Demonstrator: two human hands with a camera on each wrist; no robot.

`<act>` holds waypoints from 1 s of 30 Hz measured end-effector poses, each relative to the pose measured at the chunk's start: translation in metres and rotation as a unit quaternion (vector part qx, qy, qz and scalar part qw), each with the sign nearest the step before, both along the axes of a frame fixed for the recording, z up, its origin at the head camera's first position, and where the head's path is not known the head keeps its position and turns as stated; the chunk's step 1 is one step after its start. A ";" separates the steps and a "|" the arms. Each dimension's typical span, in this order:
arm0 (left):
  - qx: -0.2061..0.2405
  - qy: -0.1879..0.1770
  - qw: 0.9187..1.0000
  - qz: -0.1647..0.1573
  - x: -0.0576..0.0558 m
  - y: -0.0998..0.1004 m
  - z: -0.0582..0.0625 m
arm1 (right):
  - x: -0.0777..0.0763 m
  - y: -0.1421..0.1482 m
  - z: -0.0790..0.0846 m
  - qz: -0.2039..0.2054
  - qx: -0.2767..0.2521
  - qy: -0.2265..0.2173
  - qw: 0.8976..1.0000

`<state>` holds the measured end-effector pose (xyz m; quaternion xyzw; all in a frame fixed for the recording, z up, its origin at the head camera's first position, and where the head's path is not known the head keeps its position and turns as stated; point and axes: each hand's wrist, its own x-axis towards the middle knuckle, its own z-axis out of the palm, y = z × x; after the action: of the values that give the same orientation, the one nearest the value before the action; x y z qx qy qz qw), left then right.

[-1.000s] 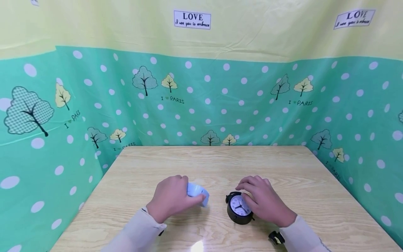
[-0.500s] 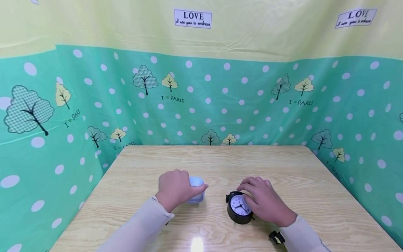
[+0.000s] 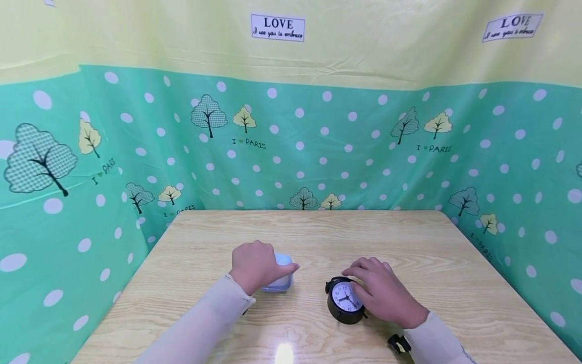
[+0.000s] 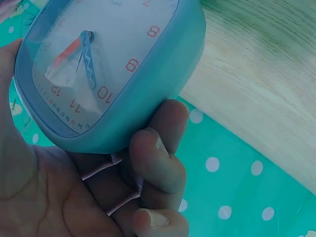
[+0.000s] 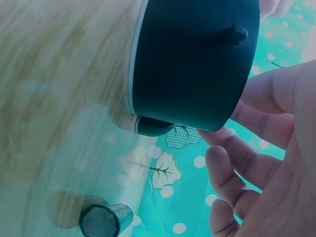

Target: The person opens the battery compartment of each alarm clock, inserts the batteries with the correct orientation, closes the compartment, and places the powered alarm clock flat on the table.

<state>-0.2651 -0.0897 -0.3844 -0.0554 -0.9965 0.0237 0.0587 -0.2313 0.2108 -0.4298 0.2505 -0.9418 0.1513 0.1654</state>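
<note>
My left hand grips a light blue, rounded-square alarm clock, partly covered by the hand in the head view. In the left wrist view its white dial has red numerals, and curled fingers press its side. A black twin-bell alarm clock sits on the table to the right, its white dial facing up toward the head camera. My right hand holds its upper right edge, thumb over the rim. The right wrist view shows bent fingers against the black casing.
The light wooden table is bordered by a green dotted cloth at the back and sides. A black wrist device shows by the right sleeve. A small dark round-ended thing, unclear in kind, appears low in the right wrist view.
My left hand has moved slightly away and turned the light blue alarm clock, which was tilted and now appears squarer. The right hand and the black alarm clock have stayed put.
</note>
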 end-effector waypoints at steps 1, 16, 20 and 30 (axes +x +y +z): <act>-0.002 -0.003 1.000 0.002 -0.001 0.000 0.000 | 0.000 0.000 0.000 -0.002 0.001 -0.002 1.000; -0.017 -0.037 0.999 0.009 -0.009 0.001 0.001 | 0.000 0.001 0.000 0.004 -0.006 -0.014 1.000; -0.035 -0.045 0.998 0.007 -0.009 0.002 0.003 | 0.000 0.002 0.000 0.002 -0.007 -0.017 1.000; -0.069 -0.022 0.997 0.007 -0.003 0.008 0.010 | 0.000 0.003 -0.001 -0.008 -0.024 -0.044 0.999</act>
<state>-0.2686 -0.0816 -0.3740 -0.0525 -0.9939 0.0917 0.0325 -0.2313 0.2136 -0.4312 0.2316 -0.9464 0.1830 0.1312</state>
